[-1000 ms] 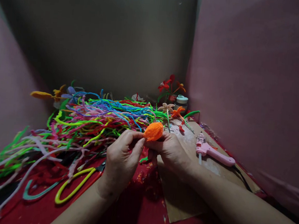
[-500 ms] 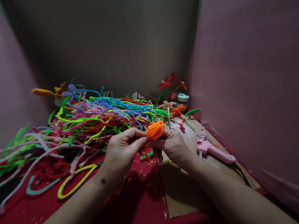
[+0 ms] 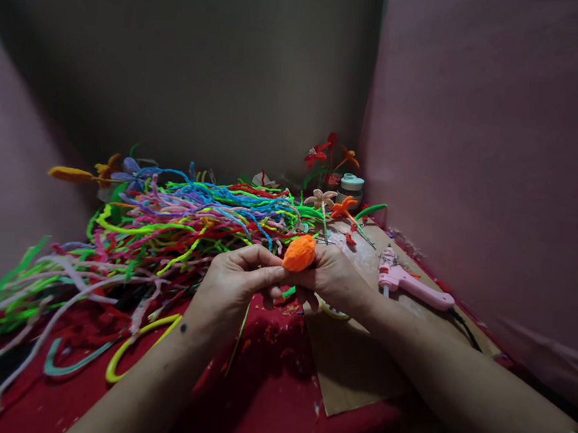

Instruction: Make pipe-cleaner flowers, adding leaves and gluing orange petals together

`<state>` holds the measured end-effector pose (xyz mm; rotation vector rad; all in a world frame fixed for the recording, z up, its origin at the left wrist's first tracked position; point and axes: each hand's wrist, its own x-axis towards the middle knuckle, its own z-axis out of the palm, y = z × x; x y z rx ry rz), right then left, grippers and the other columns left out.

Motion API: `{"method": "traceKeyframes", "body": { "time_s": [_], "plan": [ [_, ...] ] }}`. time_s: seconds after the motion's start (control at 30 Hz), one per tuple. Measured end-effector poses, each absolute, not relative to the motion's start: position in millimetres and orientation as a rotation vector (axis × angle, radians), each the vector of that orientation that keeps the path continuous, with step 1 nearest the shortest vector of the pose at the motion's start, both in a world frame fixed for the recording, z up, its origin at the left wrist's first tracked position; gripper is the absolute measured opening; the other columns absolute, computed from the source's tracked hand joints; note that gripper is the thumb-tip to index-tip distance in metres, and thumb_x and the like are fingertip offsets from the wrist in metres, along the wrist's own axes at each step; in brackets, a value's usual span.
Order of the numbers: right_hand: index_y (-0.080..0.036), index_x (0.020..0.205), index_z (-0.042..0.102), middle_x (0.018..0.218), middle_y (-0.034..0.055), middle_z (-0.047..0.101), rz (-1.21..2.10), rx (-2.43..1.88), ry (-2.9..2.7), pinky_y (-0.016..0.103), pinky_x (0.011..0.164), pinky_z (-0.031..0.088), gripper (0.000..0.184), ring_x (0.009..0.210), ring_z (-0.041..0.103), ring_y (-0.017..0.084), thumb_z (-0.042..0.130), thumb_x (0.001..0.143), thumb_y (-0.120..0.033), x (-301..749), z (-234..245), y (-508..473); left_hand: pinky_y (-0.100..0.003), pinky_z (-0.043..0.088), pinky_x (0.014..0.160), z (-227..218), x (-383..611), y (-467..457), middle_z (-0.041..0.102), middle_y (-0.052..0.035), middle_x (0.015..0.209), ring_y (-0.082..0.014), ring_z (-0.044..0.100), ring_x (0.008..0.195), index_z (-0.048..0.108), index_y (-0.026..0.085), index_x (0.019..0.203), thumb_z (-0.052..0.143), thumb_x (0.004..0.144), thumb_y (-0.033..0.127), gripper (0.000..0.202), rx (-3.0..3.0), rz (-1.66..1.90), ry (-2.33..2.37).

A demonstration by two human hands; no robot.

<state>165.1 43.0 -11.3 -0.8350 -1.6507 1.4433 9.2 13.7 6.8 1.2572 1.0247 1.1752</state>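
A fuzzy orange pipe cleaner flower bud is pinched between my two hands, above the red cloth. My left hand grips its left lower side with thumb and forefinger. From the other side my right hand holds it, fingers curled beneath; some of those fingertips are hidden behind the bud. A thin green stem slants down below my left hand; what it joins is hidden. Yellow-handled scissors lie partly behind my left forearm.
Many-coloured pipe cleaners are heaped at the left and back. A pink glue gun rests on the cardboard at right, its cord trailing. Finished orange flower, beige flower and a lidded jar stand or lie behind.
The orange bud has turned between my fingers and shows a smoother, rounder side. My left hand's lower fingers have spread a little. The whole view has shifted slightly.
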Motion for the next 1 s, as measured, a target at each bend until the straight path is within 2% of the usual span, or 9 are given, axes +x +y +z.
{"method": "traceKeyframes", "body": {
  "time_s": [0.13, 0.3, 0.47, 0.6, 0.8, 0.9, 1.0],
  "plan": [
    [-0.011, 0.073, 0.067, 0.050, -0.0027, 0.052, 1.382, -0.835, -1.741, 0.017, 0.035, 0.035, 0.035, 0.039, 0.043, 0.005, 0.063, 0.077, -0.045, 164.8, -10.7, 41.5, -0.019, 0.043, 0.046, 5.6, 10.9, 14.3, 0.061, 0.0002, 0.051, -0.0087, 0.054, 0.046, 0.064, 0.011, 0.071, 0.072, 0.067, 0.022, 0.014, 1.248, 1.215, 1.084],
    [-0.012, 0.073, 0.064, 0.061, -0.0006, 0.055, 1.108, -0.769, -1.914, 0.019, 0.047, 0.038, 0.027, 0.051, 0.044, 0.006, 0.050, 0.088, -0.029, 163.6, -5.8, 38.6, -0.018, 0.041, 0.044, 7.9, 14.1, 14.0, 0.061, 0.0012, 0.051, -0.0088, 0.054, 0.045, 0.060, 0.012, 0.068, 0.070, 0.068, 0.020, 0.013, 1.261, 1.302, 1.121],
    [-0.013, 0.066, 0.059, 0.073, 0.0017, 0.058, 0.917, -0.660, -1.972, 0.020, 0.060, 0.040, 0.025, 0.065, 0.048, 0.008, 0.049, 0.088, -0.019, 163.0, -0.2, 36.2, -0.019, 0.040, 0.045, 10.1, 13.1, 12.3, 0.063, -0.0007, 0.052, -0.0088, 0.053, 0.046, 0.063, 0.012, 0.068, 0.069, 0.069, 0.022, 0.012, 1.323, 1.269, 1.173],
    [-0.013, 0.066, 0.058, 0.072, 0.0001, 0.056, 0.823, -0.644, -2.019, 0.019, 0.057, 0.036, 0.024, 0.061, 0.044, 0.007, 0.045, 0.086, -0.010, 163.5, -1.8, 36.5, -0.019, 0.039, 0.046, 10.4, 13.8, 11.9, 0.063, -0.0013, 0.052, -0.0091, 0.052, 0.047, 0.065, 0.011, 0.069, 0.069, 0.068, 0.023, 0.012, 1.334, 1.247, 1.231],
    [-0.013, 0.070, 0.056, 0.058, -0.0037, 0.045, 0.684, -0.798, -2.063, 0.021, 0.051, 0.031, 0.022, 0.051, 0.036, 0.006, 0.045, 0.089, -0.017, 165.2, -8.5, 37.7, -0.018, 0.037, 0.047, 13.3, 7.3, 17.4, 0.061, 0.0002, 0.052, -0.0066, 0.048, 0.046, 0.068, 0.011, 0.068, 0.073, 0.061, 0.020, 0.013, 1.321, 1.160, 1.259],
    [-0.012, 0.075, 0.057, 0.063, -0.0006, 0.051, 0.456, -0.866, -2.144, 0.022, 0.054, 0.031, 0.019, 0.055, 0.039, 0.007, 0.045, 0.088, -0.018, 166.6, -11.3, 40.0, -0.019, 0.038, 0.047, 18.1, -6.1, 23.5, 0.061, -0.0004, 0.055, -0.0077, 0.050, 0.046, 0.067, 0.011, 0.071, 0.073, 0.061, 0.020, 0.015, 1.321, 1.019, 1.218],
    [-0.010, 0.077, 0.058, 0.070, 0.0048, 0.056, 0.213, -0.966, -2.213, 0.025, 0.057, 0.033, 0.019, 0.060, 0.042, 0.010, 0.043, 0.088, -0.015, 167.7, -12.5, 41.9, -0.019, 0.036, 0.044, 24.7, -17.4, 25.2, 0.057, 0.0028, 0.054, -0.0078, 0.049, 0.045, 0.064, 0.015, 0.075, 0.072, 0.064, 0.025, 0.017, 1.254, 1.254, 1.262]
  ]
}}
